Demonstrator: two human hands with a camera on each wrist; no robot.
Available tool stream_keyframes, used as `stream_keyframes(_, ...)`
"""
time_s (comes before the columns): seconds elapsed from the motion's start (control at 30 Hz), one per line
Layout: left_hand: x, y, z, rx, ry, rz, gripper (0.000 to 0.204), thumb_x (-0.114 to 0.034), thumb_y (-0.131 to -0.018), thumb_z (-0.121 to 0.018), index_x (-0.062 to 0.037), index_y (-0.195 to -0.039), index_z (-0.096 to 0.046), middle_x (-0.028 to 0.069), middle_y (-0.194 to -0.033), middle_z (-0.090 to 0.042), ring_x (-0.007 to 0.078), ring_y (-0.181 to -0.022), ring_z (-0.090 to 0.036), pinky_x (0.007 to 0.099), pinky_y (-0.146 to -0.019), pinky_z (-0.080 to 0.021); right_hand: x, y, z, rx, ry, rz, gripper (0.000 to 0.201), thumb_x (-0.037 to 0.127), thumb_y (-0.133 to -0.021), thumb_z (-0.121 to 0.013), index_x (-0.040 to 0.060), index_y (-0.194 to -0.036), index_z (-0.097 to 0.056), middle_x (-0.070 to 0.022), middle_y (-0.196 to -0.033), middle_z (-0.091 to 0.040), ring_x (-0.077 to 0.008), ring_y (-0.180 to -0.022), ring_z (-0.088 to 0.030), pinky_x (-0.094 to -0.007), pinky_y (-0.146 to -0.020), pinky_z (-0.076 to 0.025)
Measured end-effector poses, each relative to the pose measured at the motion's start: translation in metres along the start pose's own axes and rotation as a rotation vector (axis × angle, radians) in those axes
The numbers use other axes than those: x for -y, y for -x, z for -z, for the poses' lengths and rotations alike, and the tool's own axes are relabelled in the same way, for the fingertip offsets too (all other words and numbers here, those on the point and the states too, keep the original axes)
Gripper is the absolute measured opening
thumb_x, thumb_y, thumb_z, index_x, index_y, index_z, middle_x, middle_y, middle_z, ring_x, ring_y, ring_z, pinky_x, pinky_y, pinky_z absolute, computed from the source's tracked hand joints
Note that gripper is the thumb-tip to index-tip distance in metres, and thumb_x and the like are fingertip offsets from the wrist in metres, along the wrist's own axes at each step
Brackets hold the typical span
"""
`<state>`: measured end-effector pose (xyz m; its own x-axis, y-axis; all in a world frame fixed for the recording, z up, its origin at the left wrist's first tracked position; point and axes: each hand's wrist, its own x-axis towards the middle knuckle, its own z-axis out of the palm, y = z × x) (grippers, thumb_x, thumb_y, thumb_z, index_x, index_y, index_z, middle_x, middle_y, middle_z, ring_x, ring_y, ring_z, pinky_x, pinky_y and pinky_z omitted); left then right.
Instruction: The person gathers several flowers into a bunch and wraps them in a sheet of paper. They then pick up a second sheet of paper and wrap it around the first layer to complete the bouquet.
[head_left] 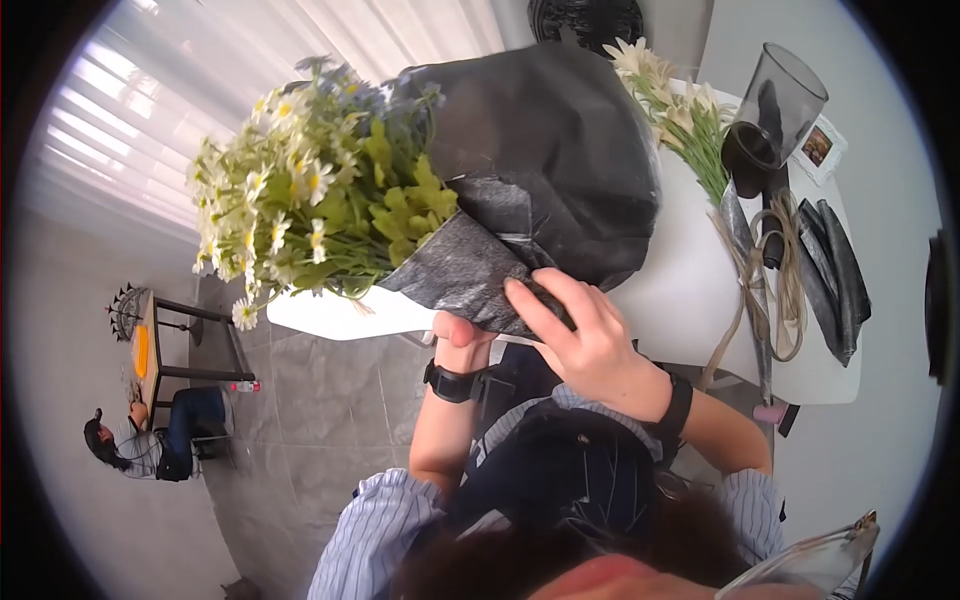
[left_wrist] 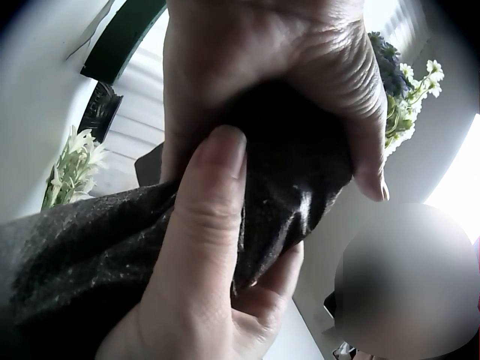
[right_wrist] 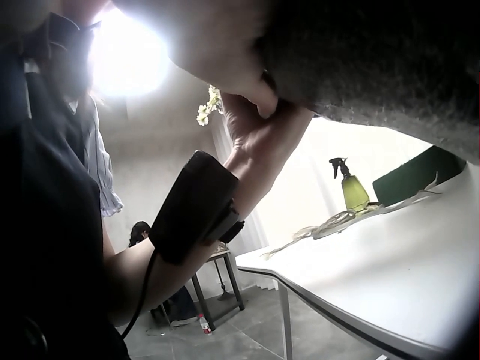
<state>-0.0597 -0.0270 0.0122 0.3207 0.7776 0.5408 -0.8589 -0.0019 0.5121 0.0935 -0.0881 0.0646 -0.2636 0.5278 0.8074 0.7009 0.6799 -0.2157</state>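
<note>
Black wrapping paper (head_left: 465,265) is folded round the stems of a bouquet of white daisies (head_left: 285,190), blue flowers and green leaves. My left hand (head_left: 462,340) grips the wrapped stems from below, its thumb showing at the paper's lower edge in the head view. Over the paper's narrow end lies my right hand (head_left: 595,350), pinching the gathered black paper (left_wrist: 289,217), as the left wrist view shows. A wide black sheet (head_left: 560,150) spreads behind the bouquet. The fingertips beneath the paper are partly hidden.
On the white table (head_left: 690,300) lie white lilies (head_left: 700,125), a clear vase (head_left: 785,95), a picture frame (head_left: 820,150), twine (head_left: 785,280) and black rolls (head_left: 835,275). A green spray bottle (right_wrist: 354,191) stands there too. A person (head_left: 150,440) sits at another table at the far left.
</note>
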Motion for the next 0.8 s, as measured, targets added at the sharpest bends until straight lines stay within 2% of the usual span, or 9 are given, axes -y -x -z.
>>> stream_keyframes(0.1,-0.005,-0.005,-0.02,-0.154,-0.209,0.04,0.095,-0.065,-0.054,-0.067,-0.0008,-0.12,-0.044,0.0081,-0.115,-0.053,0.02,-0.108,-0.05,0.0346,-0.093,-0.042,0.002,-0.001,0.004,-0.034,-0.225,-0.172,0.055,0.003,-0.06,-0.068,0.0031,-0.114,-0.054,-0.0117,-0.102,-0.051,-0.0241,-0.082,-0.057,-0.0308,-0.072,-0.049)
stream_keyframes(0.17,-0.004,-0.012,-0.032,-0.358,-0.563,0.004,0.098,-0.065,-0.06,-0.063,0.0012,-0.126,-0.033,0.0114,-0.123,-0.043,0.0218,-0.116,-0.039,0.0361,-0.098,-0.032,0.002,-0.005,0.007,-0.077,-0.249,-0.223,0.055,0.005,-0.062,-0.073,0.0009,-0.113,-0.053,-0.0129,-0.104,-0.051,-0.0273,-0.089,-0.056,-0.0319,-0.074,-0.049)
stream_keyframes(0.27,-0.001,-0.038,-0.033,-0.54,-1.042,-0.524,0.098,-0.062,-0.075,-0.053,0.0052,-0.135,-0.014,0.0189,-0.14,-0.021,0.0273,-0.132,-0.013,0.0405,-0.106,-0.011,-0.002,-0.01,0.014,-0.104,-0.28,-0.331,0.051,0.009,-0.068,-0.074,-0.0006,-0.112,-0.052,-0.0157,-0.104,-0.053,-0.0277,-0.09,-0.056,-0.0324,-0.077,-0.047)
stream_keyframes(0.37,-0.044,-0.071,-0.041,-0.451,-1.399,-0.725,0.08,-0.054,-0.087,-0.039,0.0054,-0.135,-0.016,0.0224,-0.143,-0.014,0.0336,-0.135,-0.006,0.0425,-0.107,-0.007,-0.01,-0.005,0.022,-0.032,-0.471,-0.484,0.054,0.008,-0.068,-0.074,-0.0009,-0.115,-0.049,-0.0156,-0.103,-0.054,-0.0261,-0.091,-0.056,-0.0319,-0.078,-0.045)
stream_keyframes(0.5,-0.058,-0.094,-0.02,-0.254,-1.525,-0.679,0.079,-0.056,-0.088,-0.031,0.0103,-0.129,-0.023,0.0266,-0.139,-0.021,0.036,-0.132,-0.015,0.0437,-0.107,-0.005,-0.015,-0.002,0.026,-0.013,-0.614,-0.568,0.055,0.008,-0.07,-0.072,-0.0047,-0.117,-0.045,-0.0141,-0.105,-0.055,-0.0208,-0.094,-0.056,-0.03,-0.082,-0.044)
stream_keyframes(0.6,-0.06,-0.105,-0.021,-0.302,-1.395,-0.707,0.075,-0.061,-0.087,-0.028,0.0088,-0.113,-0.039,0.0202,-0.115,-0.044,0.0312,-0.118,-0.039,0.0382,-0.101,-0.023,-0.01,-0.003,0.029,-0.057,-0.782,-0.668,0.056,0.007,-0.072,-0.072,-0.006,-0.118,-0.043,-0.0122,-0.106,-0.055,-0.0176,-0.097,-0.055,-0.029,-0.084,-0.044)
stream_keyframes(0.7,-0.06,-0.103,-0.015,-0.403,-1.51,-0.644,0.074,-0.064,-0.083,-0.039,0.0041,-0.111,-0.041,0.0155,-0.106,-0.045,0.0244,-0.096,-0.045,0.0346,-0.088,-0.034,-0.01,-0.001,0.028,-0.076,-0.93,-0.705,0.059,0.007,-0.072,-0.072,-0.0048,-0.121,-0.042,-0.0111,-0.107,-0.055,-0.0163,-0.098,-0.055,-0.0288,-0.084,-0.044)
stream_keyframes(0.73,-0.062,-0.102,0.0,-0.411,-1.534,-0.678,0.063,-0.051,-0.083,-0.052,0.0027,-0.114,-0.04,0.0114,-0.096,-0.05,0.0197,-0.086,-0.049,0.0306,-0.081,-0.038,-0.009,0.0,0.028,-0.109,-0.917,-0.677,0.06,0.008,-0.072,-0.073,-0.0042,-0.121,-0.042,-0.0115,-0.107,-0.054,-0.0163,-0.098,-0.055,-0.0287,-0.084,-0.044)
stream_keyframes(0.8,-0.071,-0.096,-0.015,-0.425,-1.352,-0.354,0.037,-0.019,-0.076,-0.064,0.0034,-0.103,-0.053,0.0036,-0.08,-0.058,0.0103,-0.07,-0.054,0.0229,-0.065,-0.044,-0.011,0.001,0.027,-0.16,-0.889,-0.644,0.061,0.01,-0.071,-0.074,-0.0033,-0.121,-0.043,-0.0124,-0.109,-0.054,-0.0165,-0.099,-0.054,-0.0288,-0.085,-0.044)
